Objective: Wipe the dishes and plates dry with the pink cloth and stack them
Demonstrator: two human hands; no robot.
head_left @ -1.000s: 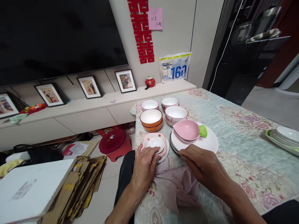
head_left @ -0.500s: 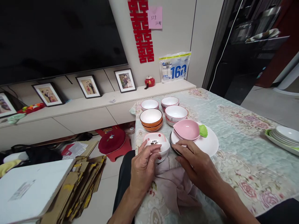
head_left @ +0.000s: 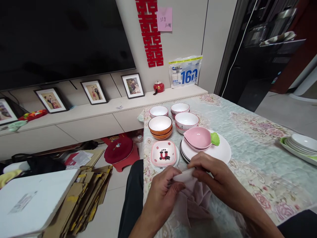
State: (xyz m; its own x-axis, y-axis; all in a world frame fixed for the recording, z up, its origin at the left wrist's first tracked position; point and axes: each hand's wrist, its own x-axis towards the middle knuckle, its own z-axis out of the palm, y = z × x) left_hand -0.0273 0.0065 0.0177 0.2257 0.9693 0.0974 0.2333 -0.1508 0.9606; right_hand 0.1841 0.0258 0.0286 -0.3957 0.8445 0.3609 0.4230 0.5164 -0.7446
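My left hand (head_left: 164, 190) and my right hand (head_left: 213, 172) are both closed on the rim of a small white bowl (head_left: 183, 176), tilted between them. Fingers cover much of it. Below the hands a pink cloth (head_left: 195, 203) lies crumpled on the table. Just beyond my left hand sits a square pink-rimmed dish with a cat print (head_left: 157, 153), on top of white dishware. Beyond my right hand, a pink bowl with a green leaf-shaped handle (head_left: 199, 138) rests on a large white plate (head_left: 224, 148), with dark-rimmed plates under its left edge.
Orange bowls (head_left: 160, 134) and white bowls with red rims (head_left: 187, 120) stand farther back on the flowered tablecloth (head_left: 260, 158). Stacked small white plates (head_left: 307, 142) lie at the far right. Left of the table are a red stool (head_left: 119, 150), flattened cardboard (head_left: 84, 195) and a white box (head_left: 37, 198).
My left hand has moved right and toward me from beside the cat dish, bringing the small white bowl. My right hand has closed on the bowl's other side.
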